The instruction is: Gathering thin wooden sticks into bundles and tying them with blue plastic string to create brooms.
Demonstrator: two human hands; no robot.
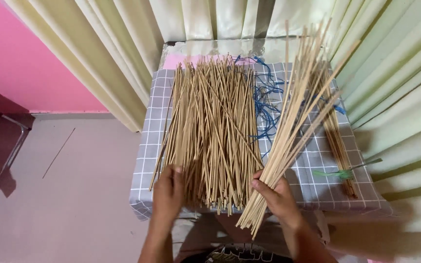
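Observation:
A wide loose pile of thin tan sticks [213,126] lies spread over a table under a grey checked cloth [149,146]. My left hand [168,195] rests on the pile's near left end, fingers down among the stick tips. My right hand [276,195] grips a bundle of longer pale sticks [298,102] near its lower end; the bundle fans up and to the right above the table. A smaller bunch of sticks [336,136] tied with green string lies along the table's right side.
Blue strings [268,104] lie tangled between the pile and the held bundle. Cream curtains [123,58] hang behind and to the right of the table. A pink wall [25,58] and a dark metal frame [1,151] stand at the left over a pale floor.

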